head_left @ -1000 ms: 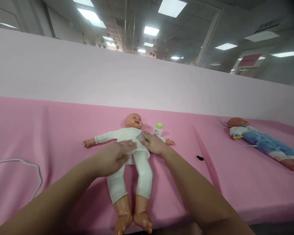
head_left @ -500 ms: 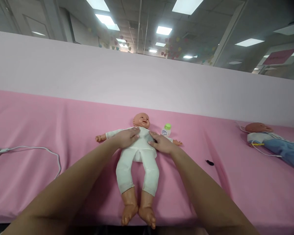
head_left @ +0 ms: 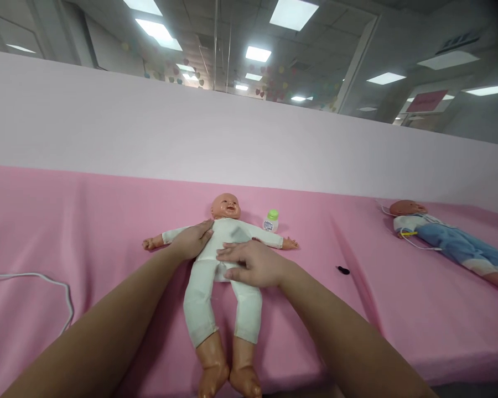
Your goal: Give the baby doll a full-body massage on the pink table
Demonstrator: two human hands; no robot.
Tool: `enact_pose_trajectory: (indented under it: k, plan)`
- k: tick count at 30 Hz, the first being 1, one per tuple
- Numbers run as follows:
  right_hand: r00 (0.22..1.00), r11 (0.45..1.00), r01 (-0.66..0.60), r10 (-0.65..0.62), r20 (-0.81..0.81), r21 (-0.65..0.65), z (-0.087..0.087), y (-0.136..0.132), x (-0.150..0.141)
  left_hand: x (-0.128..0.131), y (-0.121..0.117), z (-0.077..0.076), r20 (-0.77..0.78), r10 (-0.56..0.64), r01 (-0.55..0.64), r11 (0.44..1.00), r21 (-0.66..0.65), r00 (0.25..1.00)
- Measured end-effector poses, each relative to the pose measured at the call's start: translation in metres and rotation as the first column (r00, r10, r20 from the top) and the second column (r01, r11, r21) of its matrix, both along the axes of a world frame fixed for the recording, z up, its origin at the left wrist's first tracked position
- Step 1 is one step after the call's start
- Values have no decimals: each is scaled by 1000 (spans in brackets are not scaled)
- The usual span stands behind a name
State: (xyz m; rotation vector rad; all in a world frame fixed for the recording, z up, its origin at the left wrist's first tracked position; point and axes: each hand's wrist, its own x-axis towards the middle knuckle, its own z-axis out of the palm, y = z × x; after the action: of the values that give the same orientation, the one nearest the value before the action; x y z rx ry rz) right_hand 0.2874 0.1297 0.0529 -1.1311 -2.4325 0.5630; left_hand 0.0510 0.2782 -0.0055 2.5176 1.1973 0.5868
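Observation:
A baby doll (head_left: 228,235) in a white cloth suit lies on its back, arms spread and bare feet towards me. My left hand (head_left: 191,240) rests along the doll's side below its shoulder, fingers stretched out and holding nothing. Across the belly and hip lies my right hand (head_left: 255,264), its fingers extended and a little apart. Beside the doll's outstretched arm stands a small clear bottle (head_left: 270,221) with a green cap.
A pink sheet (head_left: 307,309) covers the padded surface, with a white wall (head_left: 274,149) behind it. Another doll (head_left: 444,235) in blue trousers lies at the right with thin tubing. A small black object (head_left: 342,270) and a white cable (head_left: 45,276) also lie there.
My right hand has slid down from the doll's chest to its belly and hip. My left hand has shifted slightly outward to the doll's side. The view has turned a little right.

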Motion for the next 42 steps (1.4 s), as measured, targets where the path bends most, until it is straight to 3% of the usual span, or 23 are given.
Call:
enact_pose_trajectory:
  k: [3, 10, 15, 18, 22, 24, 27, 29, 31, 33, 36, 42]
  plan:
    - [1000, 999, -14, 13, -6, -34, -4, 6, -1, 1, 0, 0, -8, 3, -3, 1000, -14, 1000]
    - [983, 985, 171, -172, 66, 11, -28, 53, 13, 6, 0, 0, -76, 22, -22, 1000, -2, 997]
    - [936, 938, 346, -344, 74, -6, -40, 67, 33, 5, -3, 0, -95, 16, -14, 1000, 24, 995]
    - [900, 906, 423, -420, 111, 0, -46, 68, 44, 2, -8, 8, -138, 46, -43, 999, 24, 989]
    - [900, 907, 422, -420, 118, 17, -49, 69, 47, -1, -25, 30, -228, 108, -99, 994, 49, 968]
    - [893, 900, 436, -434, 117, 10, -50, 70, 44, 2, -42, 46, -271, 66, -54, 997, 51, 960]
    - [893, 900, 436, -436, 110, 21, -50, 72, 41, 16, -75, 67, -266, -127, 136, 991, 17, 956]
    - [899, 906, 422, -424, 110, 41, -48, 74, 40, 25, -94, 76, -260, -266, 269, 963, -26, 928]
    - [898, 905, 423, -425, 114, 44, -45, 74, 40, 29, -102, 79, -251, -330, 319, 944, -85, 910]
    - [894, 901, 432, -433, 118, 30, -43, 74, 41, 28, -97, 76, -220, -344, 321, 938, -133, 913]
    - [894, 902, 430, -430, 126, 28, -40, 75, 40, 24, -71, 66, -169, -322, 305, 945, -119, 932]
    - [900, 911, 410, -412, 140, 45, -39, 81, 41, 16, -3, 38, -124, -108, 109, 994, 1, 986]
